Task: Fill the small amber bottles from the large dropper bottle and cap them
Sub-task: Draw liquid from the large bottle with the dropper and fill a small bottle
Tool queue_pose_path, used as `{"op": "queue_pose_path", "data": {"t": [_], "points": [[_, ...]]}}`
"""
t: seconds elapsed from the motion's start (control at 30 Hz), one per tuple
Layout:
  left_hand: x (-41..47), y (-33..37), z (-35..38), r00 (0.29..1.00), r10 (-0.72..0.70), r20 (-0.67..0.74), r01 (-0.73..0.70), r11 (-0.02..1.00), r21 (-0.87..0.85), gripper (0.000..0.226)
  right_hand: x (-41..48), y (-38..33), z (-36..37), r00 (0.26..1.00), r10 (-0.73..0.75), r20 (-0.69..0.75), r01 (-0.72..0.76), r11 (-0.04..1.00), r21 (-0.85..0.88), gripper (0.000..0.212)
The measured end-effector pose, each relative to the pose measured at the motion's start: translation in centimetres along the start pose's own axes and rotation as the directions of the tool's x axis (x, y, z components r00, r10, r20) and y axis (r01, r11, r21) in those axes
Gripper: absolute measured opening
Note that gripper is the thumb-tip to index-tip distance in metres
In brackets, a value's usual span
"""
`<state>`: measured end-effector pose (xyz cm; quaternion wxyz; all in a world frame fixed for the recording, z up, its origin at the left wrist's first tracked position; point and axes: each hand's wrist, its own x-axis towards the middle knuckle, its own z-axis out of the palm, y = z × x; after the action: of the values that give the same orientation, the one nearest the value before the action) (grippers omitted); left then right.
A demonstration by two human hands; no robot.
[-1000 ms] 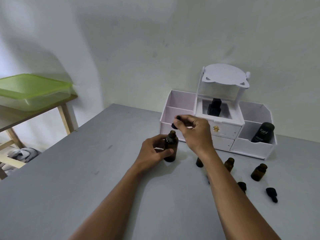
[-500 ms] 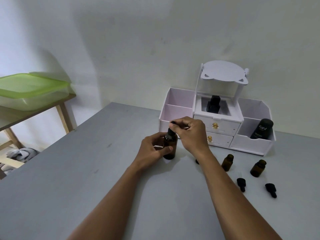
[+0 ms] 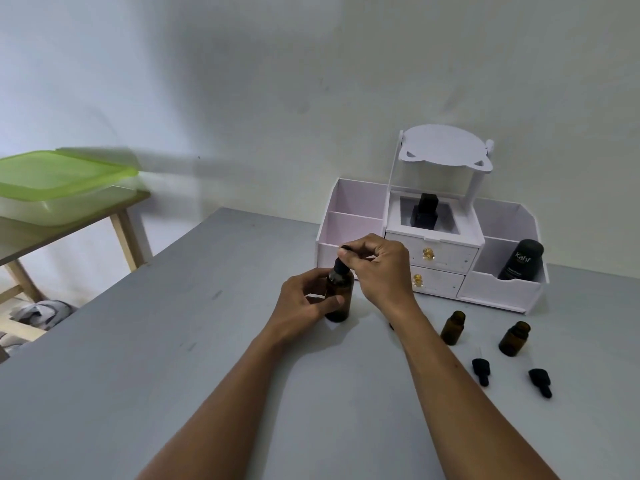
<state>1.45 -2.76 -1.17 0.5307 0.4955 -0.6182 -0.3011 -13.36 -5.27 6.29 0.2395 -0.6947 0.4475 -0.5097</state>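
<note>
1. Large dropper bottle (image 3: 341,299) upright on grey table (image 3: 173,358), gripped around its body by left hand (image 3: 304,303).
2. Right hand (image 3: 377,268) fingers pinching black dropper cap (image 3: 341,265) at bottle's neck.
3. Two open small amber bottles (image 3: 453,328) near right forearm, two loose droppers (image 3: 482,370) just in front.

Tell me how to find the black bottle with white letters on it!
Look at the white organizer standing against the wall at the back of the grey table. In its right-hand open bin leans a black bottle. It alone has white writing, "Kahf"; the black bottle in the middle compartment is plain.
</note>
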Motion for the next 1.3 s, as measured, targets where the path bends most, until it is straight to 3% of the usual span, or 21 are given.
{"op": "queue_pose_path", "data": {"t": [0.33,0.43,0.53,0.6,0.7,0.8,0.87,0.97,1.07,1.17,1.3], "points": [[-0.2,0.2,0.1,1.000,-0.014,-0.007,0.014,1.000,0.002,0.039,0.6,-1.2,-0.5,1.000,-0.011,0.008,0.011,1.000,-0.009,0.016],[-0.4,0.3,0.1,1.000,-0.020,-0.008,0.020,1.000,-0.019,0.047,1.6,-2.6,-1.3,0.999,-0.032,-0.001,0.032,0.999,0.039,0.014],[-0.6,0.6,0.1,0.995,0.070,-0.069,-0.069,0.998,0.014,0.063,2.8,-4.5,-2.6,0.998,-0.057,-0.039,0.062,0.989,0.136,0.015],[-0.7,1.1,0.2,0.964,0.175,-0.198,-0.166,0.984,0.062,0.067,3.4,-5.7,-3.7,0.993,-0.081,-0.081,0.097,0.971,0.220,0.012],[-1.0,2.6,0.8,0.852,0.353,-0.387,-0.308,0.935,0.175,0.057,3.7,-6.8,-5.6,0.989,-0.081,-0.123,0.118,0.937,0.329,0.016],[-1.9,5.0,2.4,0.751,0.489,-0.443,-0.429,0.872,0.236,0.040,3.2,-6.7,-7.8,0.992,-0.067,-0.107,0.101,0.931,0.351,0.013],[-2.7,6.3,3.9,0.745,0.520,-0.419,-0.487,0.852,0.191,0.030,2.6,-6.2,-9.1,0.994,-0.066,-0.085,0.090,0.945,0.315,0.009],[-3.5,6.8,6.4,0.866,0.418,-0.274,-0.416,0.907,0.068,0.031,1.8,-5.1,-10.8,0.995,-0.060,-0.081,0.079,0.961,0.263,0.009],[-3.7,6.2,8.7,0.991,0.107,-0.082,-0.102,0.993,0.065,0.048,1.5,-3.7,-11.9,0.996,-0.028,-0.086,0.048,0.971,0.236,0.011],[-3.0,5.4,9.8,0.992,-0.128,-0.014,0.129,0.987,0.101,0.062,1.3,-2.4,-12.6,0.995,0.006,-0.099,0.015,0.978,0.208,0.014],[-1.9,4.7,9.9,0.976,-0.218,0.019,0.216,0.973,0.076,0.064,1.4,-1.0,-13.0,0.994,0.050,-0.098,-0.030,0.981,0.194,0.012]]}}
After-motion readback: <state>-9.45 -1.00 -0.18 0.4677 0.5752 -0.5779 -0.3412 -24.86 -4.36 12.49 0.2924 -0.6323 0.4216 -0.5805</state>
